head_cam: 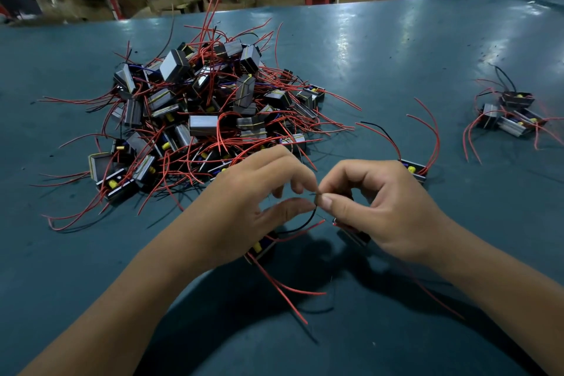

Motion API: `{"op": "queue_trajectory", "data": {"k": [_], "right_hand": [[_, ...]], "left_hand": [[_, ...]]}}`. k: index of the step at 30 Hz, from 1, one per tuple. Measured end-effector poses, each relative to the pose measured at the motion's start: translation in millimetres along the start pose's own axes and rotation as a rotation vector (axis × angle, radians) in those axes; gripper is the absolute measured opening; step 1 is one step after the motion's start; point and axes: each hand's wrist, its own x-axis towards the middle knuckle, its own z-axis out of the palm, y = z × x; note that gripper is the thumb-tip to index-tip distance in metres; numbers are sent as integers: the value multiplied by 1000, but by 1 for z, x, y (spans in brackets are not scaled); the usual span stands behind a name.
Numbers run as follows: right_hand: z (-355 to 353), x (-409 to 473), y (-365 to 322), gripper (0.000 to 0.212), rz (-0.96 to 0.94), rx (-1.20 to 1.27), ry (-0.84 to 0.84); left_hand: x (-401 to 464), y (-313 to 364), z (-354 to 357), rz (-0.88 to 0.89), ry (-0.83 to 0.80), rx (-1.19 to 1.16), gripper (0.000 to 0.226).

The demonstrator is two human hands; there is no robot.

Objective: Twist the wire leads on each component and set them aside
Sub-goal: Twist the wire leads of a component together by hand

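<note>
While the left hand [250, 192] and right hand [375, 201] pinch one part's wire ends [316, 197] together for twisting, untwisted parts [198, 107] wait far left, finished ones [512, 113] far right.

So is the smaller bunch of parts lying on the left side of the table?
No, the smaller bunch lies at the right; the big pile is at the left.
</note>
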Motion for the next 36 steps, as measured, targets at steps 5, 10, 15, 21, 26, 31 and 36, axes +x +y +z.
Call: {"op": "queue_trajectory", "data": {"k": [5,10,15,21,26,31,36], "right_hand": [[0,1,1,5,15,59,-30],[-1,2,1,8,21,109,-67],[1,0,0,7,-18,-11,-54],[3,-2,-2,7,-188,-366,1],[4,-1,-3,7,-281,-534,1],[2,-2,-3,6,-77,-229,-15],[2,-1,-2,7,9,-67,-34]], "left_hand": [[0,-1,1,96,61,80,15],[1,1,0,157,76,147,20],[0,4,1,109,22,155,21],[-2,6,1,-99,-111,-43,13],[-2,8,-1,-297,-207,-308,19],[-1,8,-2,-331,-172,-383,16],[-3,5,-3,-180,-136,-194,10]]}}
